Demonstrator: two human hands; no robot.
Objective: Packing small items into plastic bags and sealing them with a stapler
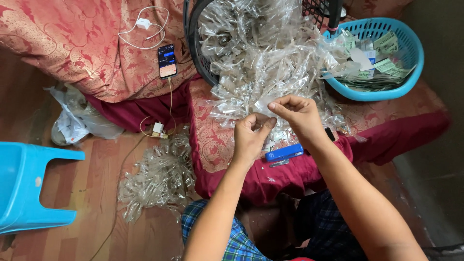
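**Two hands pinching clear plastic at the centre of the frame**

The left hand (251, 137) is curling its fingers inward, thumb and forefinger pinching a small clear plastic piece (267, 126) just below centre. The right hand (298, 112) is hovering just above and to the right, its fingertips closing on the same clear piece, so both hands are gripping it between them. They are working over a red patterned bed cover (212, 145), right beside a large heap of clear plastic wrappers (263, 58) that is spilling from a black basket (194, 43) in the upper middle. A blue stapler (284, 152) is lying on the cover just below the hands. In the upper right a blue basket (386, 92) is holding printed paper slips (384, 60). In the upper left a phone (167, 61) is lying on the bed with a white charger cable (144, 24) above it. Another pile of clear wrappers (159, 179) is sitting on the wooden floor (96, 193) at lower left, near a blue plastic stool (24, 188).
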